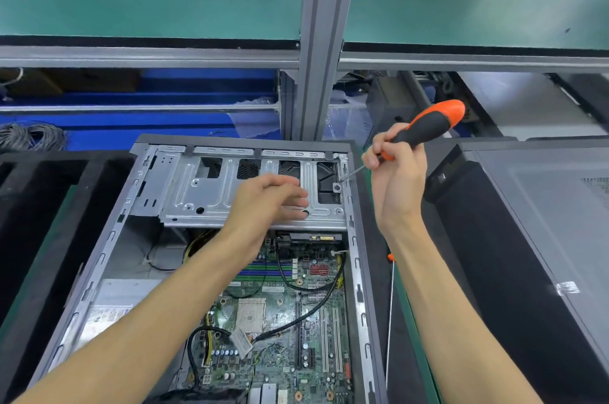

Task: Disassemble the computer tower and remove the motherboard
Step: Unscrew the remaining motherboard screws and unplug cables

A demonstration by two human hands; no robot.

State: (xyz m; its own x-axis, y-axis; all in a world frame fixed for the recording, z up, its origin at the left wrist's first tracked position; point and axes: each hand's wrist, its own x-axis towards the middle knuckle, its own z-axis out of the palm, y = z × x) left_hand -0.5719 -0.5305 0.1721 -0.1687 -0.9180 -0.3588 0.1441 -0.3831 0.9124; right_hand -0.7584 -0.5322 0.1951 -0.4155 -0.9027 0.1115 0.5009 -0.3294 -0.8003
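The computer tower lies open on the desk, its motherboard still inside; no label is readable. The right hand grips an orange-and-black screwdriver, tip at the drive cage corner. The left hand rests flat and relaxed on the cage. Another dark tower stands just right.

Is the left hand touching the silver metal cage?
Touching. In the head view the left hand lies flat on the cage, fingers straight across its plate with no gap showing.
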